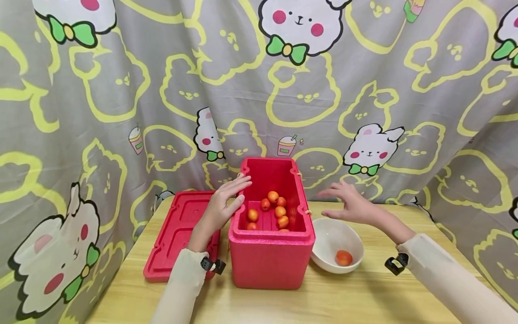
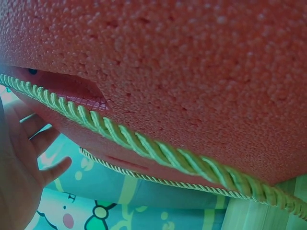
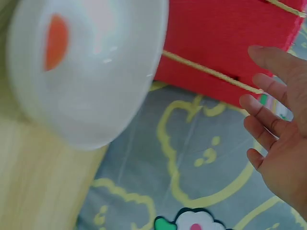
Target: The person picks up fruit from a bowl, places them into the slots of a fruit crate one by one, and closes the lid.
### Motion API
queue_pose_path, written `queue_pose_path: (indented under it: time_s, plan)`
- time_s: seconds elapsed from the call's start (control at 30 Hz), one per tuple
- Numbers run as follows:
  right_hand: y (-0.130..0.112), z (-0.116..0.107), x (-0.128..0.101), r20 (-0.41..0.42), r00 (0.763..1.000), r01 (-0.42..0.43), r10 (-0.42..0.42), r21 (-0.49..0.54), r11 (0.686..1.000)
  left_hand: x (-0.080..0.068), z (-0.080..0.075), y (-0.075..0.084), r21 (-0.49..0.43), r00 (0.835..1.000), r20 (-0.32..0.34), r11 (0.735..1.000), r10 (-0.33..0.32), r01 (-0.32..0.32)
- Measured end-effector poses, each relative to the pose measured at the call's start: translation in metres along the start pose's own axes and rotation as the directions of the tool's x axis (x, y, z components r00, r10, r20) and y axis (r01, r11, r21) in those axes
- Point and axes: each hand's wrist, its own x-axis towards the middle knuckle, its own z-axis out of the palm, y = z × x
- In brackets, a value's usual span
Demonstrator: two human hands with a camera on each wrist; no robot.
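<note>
Left hand [image 1: 225,203] is resting flat-fingered on the box [image 1: 270,252] rim, right hand [image 1: 351,203] hovering spread above the bowl [image 1: 323,234] (one fruit [image 1: 344,258] inside).

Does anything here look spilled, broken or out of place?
Nothing stands out. The red box sits upright on the table, its lid lying flat beside it. The orange fruits stay inside the box, and one fruit lies in the white bowl.
</note>
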Motion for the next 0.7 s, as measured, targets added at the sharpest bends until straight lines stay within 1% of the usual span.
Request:
queue_pose_path:
  time_s: [0.1,0.3,0.43,0.57,0.7]
  plan:
    - [0.005,0.005,-0.011,0.041,0.999,0.001,-0.001,-0.005,1.0,0.0,0.001,0.0,-0.004,1.0,-0.002,1.0,-0.003,0.003]
    - [0.009,0.011,-0.029,0.157,0.987,-0.041,0.044,-0.023,0.999,0.002,0.0,-0.002,-0.002,1.0,-0.008,1.0,0.013,-0.013]
    - [0.01,0.014,-0.038,0.233,0.97,-0.07,0.075,-0.03,0.997,0.002,-0.001,-0.003,-0.004,1.0,-0.008,1.0,0.016,-0.016]
    - [0.011,0.017,-0.047,0.303,0.947,-0.096,0.103,-0.039,0.995,0.001,0.0,-0.003,-0.007,1.0,-0.005,1.0,0.013,-0.013]
    - [0.012,0.022,-0.053,0.363,0.925,-0.101,0.113,-0.051,0.994,0.001,0.001,-0.003,-0.004,1.0,-0.006,1.0,0.012,-0.012]
